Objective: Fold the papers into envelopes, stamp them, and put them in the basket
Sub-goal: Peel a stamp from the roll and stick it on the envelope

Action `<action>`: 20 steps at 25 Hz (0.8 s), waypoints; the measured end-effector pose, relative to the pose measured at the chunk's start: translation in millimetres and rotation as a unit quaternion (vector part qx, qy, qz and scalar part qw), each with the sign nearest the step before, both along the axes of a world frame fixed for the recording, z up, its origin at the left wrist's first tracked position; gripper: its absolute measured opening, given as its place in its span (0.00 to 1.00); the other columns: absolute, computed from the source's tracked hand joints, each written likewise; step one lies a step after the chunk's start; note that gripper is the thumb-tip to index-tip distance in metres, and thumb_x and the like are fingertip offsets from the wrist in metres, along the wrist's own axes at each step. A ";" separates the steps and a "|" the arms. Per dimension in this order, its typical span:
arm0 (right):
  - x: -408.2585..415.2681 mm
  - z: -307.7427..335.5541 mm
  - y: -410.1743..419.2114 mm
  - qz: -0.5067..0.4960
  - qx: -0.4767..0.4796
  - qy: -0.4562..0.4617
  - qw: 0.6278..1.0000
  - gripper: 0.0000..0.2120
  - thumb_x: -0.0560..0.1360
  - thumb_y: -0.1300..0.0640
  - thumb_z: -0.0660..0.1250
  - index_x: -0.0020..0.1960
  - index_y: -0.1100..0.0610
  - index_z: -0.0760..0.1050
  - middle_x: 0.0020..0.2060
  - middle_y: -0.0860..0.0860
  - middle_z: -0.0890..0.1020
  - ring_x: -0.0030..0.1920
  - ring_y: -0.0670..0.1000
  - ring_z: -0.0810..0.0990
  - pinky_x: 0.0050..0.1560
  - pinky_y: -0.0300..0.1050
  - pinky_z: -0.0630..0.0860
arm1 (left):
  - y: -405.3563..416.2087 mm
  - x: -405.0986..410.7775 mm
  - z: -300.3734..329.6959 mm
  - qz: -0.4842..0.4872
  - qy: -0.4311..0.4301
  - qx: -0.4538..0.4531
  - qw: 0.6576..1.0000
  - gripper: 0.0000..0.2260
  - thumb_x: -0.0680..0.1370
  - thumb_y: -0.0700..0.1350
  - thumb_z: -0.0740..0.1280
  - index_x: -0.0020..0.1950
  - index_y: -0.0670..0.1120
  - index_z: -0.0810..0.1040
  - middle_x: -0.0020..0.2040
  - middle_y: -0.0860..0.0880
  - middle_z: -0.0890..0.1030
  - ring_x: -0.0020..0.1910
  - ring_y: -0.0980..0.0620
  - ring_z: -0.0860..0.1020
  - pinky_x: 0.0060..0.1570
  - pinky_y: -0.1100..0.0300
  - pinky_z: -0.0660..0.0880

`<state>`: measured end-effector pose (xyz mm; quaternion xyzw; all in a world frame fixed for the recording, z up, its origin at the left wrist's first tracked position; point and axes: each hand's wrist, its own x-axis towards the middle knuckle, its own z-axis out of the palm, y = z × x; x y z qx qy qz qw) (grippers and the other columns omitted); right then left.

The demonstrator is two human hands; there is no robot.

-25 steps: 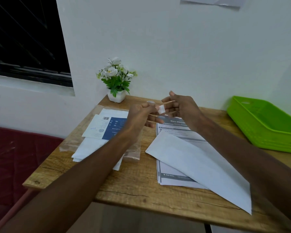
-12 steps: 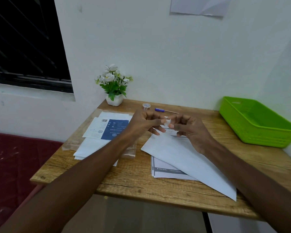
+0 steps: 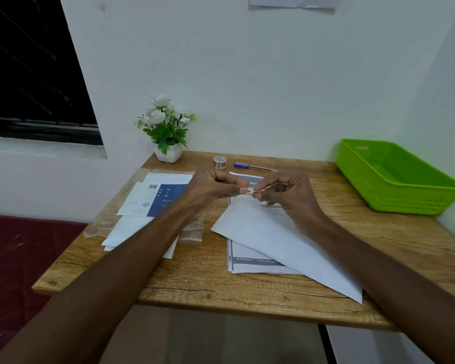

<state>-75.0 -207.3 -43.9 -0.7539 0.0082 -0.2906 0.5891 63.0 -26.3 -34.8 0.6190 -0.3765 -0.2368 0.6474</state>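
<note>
My left hand (image 3: 210, 190) and my right hand (image 3: 292, 195) meet above the middle of the wooden table (image 3: 195, 279). Between their fingertips both pinch a small white stamp (image 3: 251, 190). Below them a white envelope (image 3: 286, 243) lies diagonally on a stack of printed papers (image 3: 250, 261). A small roll of stamps (image 3: 220, 162) stands at the back of the table. The green basket (image 3: 394, 177) sits at the right edge, with nothing visible inside.
A blue pen (image 3: 255, 167) lies beside the roll. A potted white flower (image 3: 166, 132) stands at the back left. More white papers and a blue printed sheet (image 3: 155, 198) lie on the left over a clear plastic sleeve. The wall is close behind.
Both hands have come down and closer together over the envelope, still pinching the small stamp. The view has tilted, so the roll and pen now show behind them.
</note>
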 end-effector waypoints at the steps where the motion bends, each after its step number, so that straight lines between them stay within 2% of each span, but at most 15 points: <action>1: 0.2 -0.8 2.0 0.003 -0.001 -0.007 1.000 0.08 0.66 0.70 0.81 0.41 0.60 0.87 0.39 0.55 0.87 0.36 0.50 0.82 0.38 0.42 0.78 | 0.8 0.5 0.7 -0.005 0.011 0.001 1.000 0.10 0.69 0.39 0.80 0.49 0.43 0.89 0.52 0.43 0.88 0.56 0.44 0.85 0.58 0.53 0.82; 6: 2.1 -4.9 6.0 -0.029 -0.036 -0.014 0.999 0.08 0.66 0.73 0.79 0.42 0.66 0.87 0.40 0.63 0.85 0.38 0.58 0.79 0.42 0.51 0.75 | 2.1 2.8 1.0 -0.033 0.027 0.019 0.999 0.12 0.71 0.31 0.76 0.53 0.40 0.88 0.54 0.40 0.87 0.57 0.43 0.85 0.59 0.54 0.82; 10: 3.3 -6.8 9.6 -0.054 -0.089 -0.007 0.995 0.07 0.66 0.72 0.80 0.42 0.64 0.87 0.39 0.60 0.86 0.38 0.62 0.81 0.41 0.49 0.74 | -1.5 0.2 -5.2 0.010 0.081 0.030 0.996 0.12 0.71 0.40 0.80 0.53 0.38 0.87 0.51 0.42 0.88 0.53 0.46 0.86 0.51 0.58 0.83; 12: 4.4 -6.9 10.1 -0.071 -0.112 0.010 0.991 0.07 0.66 0.70 0.81 0.42 0.63 0.88 0.38 0.57 0.86 0.38 0.56 0.80 0.40 0.45 0.72 | -4.5 0.4 -9.2 0.057 0.033 0.065 0.996 0.10 0.70 0.41 0.81 0.50 0.41 0.88 0.49 0.47 0.89 0.53 0.49 0.86 0.52 0.56 0.84; 14: 6.6 -7.1 9.2 -0.097 -0.154 0.023 0.983 0.07 0.66 0.70 0.81 0.42 0.61 0.88 0.39 0.53 0.85 0.38 0.50 0.80 0.40 0.41 0.73 | -5.1 1.7 -11.3 0.097 -0.001 0.084 0.992 0.07 0.71 0.37 0.80 0.47 0.43 0.89 0.47 0.51 0.89 0.53 0.51 0.86 0.51 0.58 0.84; 17: 10.6 -5.3 10.7 -0.115 -0.207 0.025 0.971 0.09 0.65 0.71 0.81 0.41 0.60 0.89 0.41 0.53 0.84 0.38 0.49 0.81 0.38 0.32 0.72 | -5.2 5.5 -12.5 0.182 -0.049 0.100 0.977 0.07 0.71 0.34 0.78 0.45 0.45 0.88 0.45 0.51 0.88 0.50 0.52 0.86 0.48 0.57 0.84; 18: 12.2 -4.7 11.4 -0.114 -0.228 0.025 0.967 0.10 0.65 0.71 0.81 0.41 0.59 0.88 0.41 0.53 0.83 0.38 0.51 0.82 0.38 0.32 0.72 | -5.6 5.6 -12.3 0.210 -0.082 0.108 0.968 0.07 0.72 0.35 0.78 0.44 0.46 0.88 0.43 0.50 0.88 0.46 0.53 0.86 0.45 0.58 0.84; 20: 14.7 -4.9 12.2 -0.110 -0.266 0.036 0.957 0.10 0.65 0.71 0.80 0.41 0.59 0.89 0.41 0.52 0.84 0.37 0.53 0.84 0.37 0.41 0.76 | -7.9 3.5 -13.5 0.230 -0.147 0.133 0.953 0.06 0.73 0.39 0.78 0.41 0.50 0.87 0.39 0.51 0.86 0.39 0.54 0.85 0.38 0.60 0.82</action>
